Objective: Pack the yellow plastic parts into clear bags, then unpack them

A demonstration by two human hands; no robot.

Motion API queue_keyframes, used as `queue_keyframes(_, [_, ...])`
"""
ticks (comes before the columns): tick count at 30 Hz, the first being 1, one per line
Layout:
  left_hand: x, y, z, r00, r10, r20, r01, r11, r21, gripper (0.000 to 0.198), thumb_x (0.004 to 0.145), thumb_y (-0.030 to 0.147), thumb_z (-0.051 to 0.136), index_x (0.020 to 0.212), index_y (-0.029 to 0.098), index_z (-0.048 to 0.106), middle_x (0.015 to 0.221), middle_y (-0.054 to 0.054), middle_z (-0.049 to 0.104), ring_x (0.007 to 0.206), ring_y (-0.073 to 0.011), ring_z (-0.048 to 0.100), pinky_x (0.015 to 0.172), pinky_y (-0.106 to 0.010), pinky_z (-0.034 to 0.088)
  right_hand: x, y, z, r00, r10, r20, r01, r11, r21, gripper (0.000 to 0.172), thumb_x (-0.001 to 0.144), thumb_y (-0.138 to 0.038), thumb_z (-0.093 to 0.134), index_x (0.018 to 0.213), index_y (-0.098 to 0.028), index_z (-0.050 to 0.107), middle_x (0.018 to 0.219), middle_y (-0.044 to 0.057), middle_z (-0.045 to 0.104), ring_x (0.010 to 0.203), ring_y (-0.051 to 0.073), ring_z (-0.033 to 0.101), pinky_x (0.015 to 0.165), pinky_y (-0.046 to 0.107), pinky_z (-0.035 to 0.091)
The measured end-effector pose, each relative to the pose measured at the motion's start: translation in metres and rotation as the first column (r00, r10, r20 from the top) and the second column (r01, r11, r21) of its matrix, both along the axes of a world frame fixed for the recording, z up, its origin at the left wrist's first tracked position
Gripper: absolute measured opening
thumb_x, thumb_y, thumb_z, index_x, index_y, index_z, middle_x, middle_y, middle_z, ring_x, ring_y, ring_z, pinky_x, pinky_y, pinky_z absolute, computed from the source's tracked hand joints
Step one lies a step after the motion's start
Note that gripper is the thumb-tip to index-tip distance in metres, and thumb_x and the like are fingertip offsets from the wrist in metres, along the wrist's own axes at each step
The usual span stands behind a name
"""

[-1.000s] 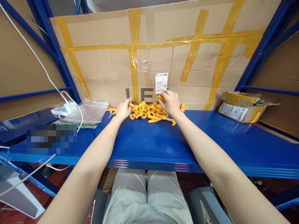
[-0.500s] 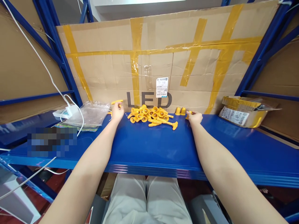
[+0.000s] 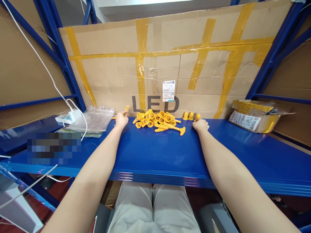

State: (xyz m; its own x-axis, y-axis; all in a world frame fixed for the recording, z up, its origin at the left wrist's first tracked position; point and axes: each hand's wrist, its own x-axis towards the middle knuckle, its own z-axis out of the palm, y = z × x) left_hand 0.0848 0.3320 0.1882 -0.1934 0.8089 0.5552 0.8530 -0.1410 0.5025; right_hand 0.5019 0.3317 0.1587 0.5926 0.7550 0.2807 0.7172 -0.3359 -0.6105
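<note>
My left hand (image 3: 121, 120) is closed around a short yellow plastic stick (image 3: 126, 110), whose end points up past the fingers. It is left of a pile of yellow plastic pieces (image 3: 155, 120), several with open bell-shaped ends and some with long handles. Behind that hand, another yellow piece (image 3: 113, 117) shows in part. My right hand (image 3: 201, 125) is closed at a small yellow bell-shaped cup (image 3: 197, 116), its fingertips hidden behind the hand. Two matching cups, one yellow cup (image 3: 185, 116) and another yellow cup (image 3: 191, 116), stand upright to its left.
A large taped cardboard sheet (image 3: 116, 77) backs the blue shelf (image 3: 155, 152). At right stands an open cardboard box (image 3: 250, 120). Clear plastic bags (image 3: 96, 119), a white power strip (image 3: 73, 116) with cables and a blurred-out item (image 3: 53, 145) are at left.
The stick in my left hand has turned from nearly level to upright, and that hand has rolled over. My right hand has shifted slightly down, with the cup now beside the other two.
</note>
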Motion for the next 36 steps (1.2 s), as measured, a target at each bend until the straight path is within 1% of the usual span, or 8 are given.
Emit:
queue_keyframes(3, [0.005,-0.005,0.002,0.99,0.122,0.075,-0.12,0.992,-0.032,0.047,0.075,0.005,0.047,0.118,0.014,0.065,0.12,-0.013,0.065,0.111,-0.0239,0.062,0.094,-0.032,0.047,-0.005,-0.002,0.003,0.998,0.042,0.047,-0.035,0.988,-0.153,0.045,0.077,-0.02,0.052,0.121,-0.016,0.059,0.129,0.017,0.054,0.122,0.031,0.047,0.101,0.046,0.036])
queue_keyframes(10, [0.008,-0.008,-0.001,0.981,0.19,-0.037,-0.193,0.974,-0.118,0.061,0.065,0.0,0.054,0.124,0.014,0.06,0.123,-0.016,0.06,0.115,-0.0284,0.058,0.098,-0.036,0.046,-0.009,0.0,0.009,0.991,0.117,0.059,-0.094,0.948,-0.303,0.059,0.083,-0.025,0.043,0.142,-0.018,0.04,0.149,0.014,0.036,0.136,0.032,0.032,0.111,0.054,0.02])
queue_keyframes(16, [0.008,-0.01,-0.005,0.972,0.176,-0.159,-0.198,0.971,-0.135,0.054,0.067,-0.001,0.052,0.117,0.012,0.062,0.13,-0.017,0.055,0.121,-0.0291,0.054,0.101,-0.038,0.044,0.003,0.007,0.011,0.985,0.172,0.024,-0.152,0.922,-0.357,0.06,0.088,-0.031,0.038,0.146,-0.021,0.033,0.155,0.013,0.024,0.141,0.032,0.021,0.108,0.057,0.023])
queue_keyframes(19, [0.007,-0.009,-0.01,0.96,0.16,-0.228,-0.194,0.972,-0.135,0.05,0.067,-0.002,0.05,0.113,0.013,0.063,0.132,-0.017,0.054,0.123,-0.0283,0.053,0.102,-0.037,0.044,0.009,0.011,0.011,0.98,0.198,0.016,-0.181,0.926,-0.331,0.056,0.087,-0.035,0.04,0.142,-0.024,0.04,0.152,0.012,0.03,0.139,0.034,0.025,0.107,0.057,0.024])
queue_keyframes(22, [0.004,-0.007,-0.015,0.948,0.161,-0.276,-0.205,0.969,-0.139,0.054,0.068,-0.002,0.049,0.118,0.014,0.06,0.137,-0.016,0.05,0.127,-0.0276,0.049,0.104,-0.036,0.042,0.012,0.013,0.011,0.977,0.215,0.0,-0.205,0.927,-0.313,0.051,0.086,-0.036,0.042,0.135,-0.023,0.048,0.145,0.013,0.041,0.135,0.035,0.03,0.103,0.056,0.027])
queue_keyframes(26, [0.001,-0.006,-0.017,0.932,0.166,-0.322,-0.217,0.967,-0.13,0.061,0.069,0.0,0.049,0.128,0.015,0.053,0.143,-0.015,0.044,0.133,-0.0277,0.042,0.106,-0.037,0.04,0.014,0.013,0.011,0.969,0.246,0.024,-0.228,0.926,-0.3,0.051,0.084,-0.029,0.042,0.133,-0.019,0.051,0.138,0.019,0.047,0.131,0.036,0.034,0.097,0.054,0.03])
queue_keyframes(30, [-0.001,-0.008,-0.016,0.911,0.152,-0.384,-0.244,0.948,-0.203,0.056,0.073,0.001,0.048,0.128,0.009,0.053,0.145,-0.02,0.04,0.135,-0.0295,0.038,0.108,-0.037,0.036,0.014,0.014,0.009,0.967,0.251,0.041,-0.227,0.923,-0.309,0.05,0.084,-0.027,0.041,0.132,-0.019,0.051,0.137,0.018,0.049,0.132,0.035,0.034,0.099,0.054,0.03])
queue_keyframes(36, [-0.002,-0.011,-0.014,0.929,0.17,-0.329,-0.264,0.927,-0.267,0.056,0.075,0.004,0.052,0.131,0.004,0.05,0.149,-0.021,0.033,0.137,-0.029,0.035,0.111,-0.032,0.031,0.013,0.013,0.006,0.971,0.225,0.076,-0.197,0.941,-0.275,0.048,0.082,-0.028,0.047,0.129,-0.02,0.052,0.129,0.016,0.056,0.129,0.033,0.041,0.105,0.057,0.026])
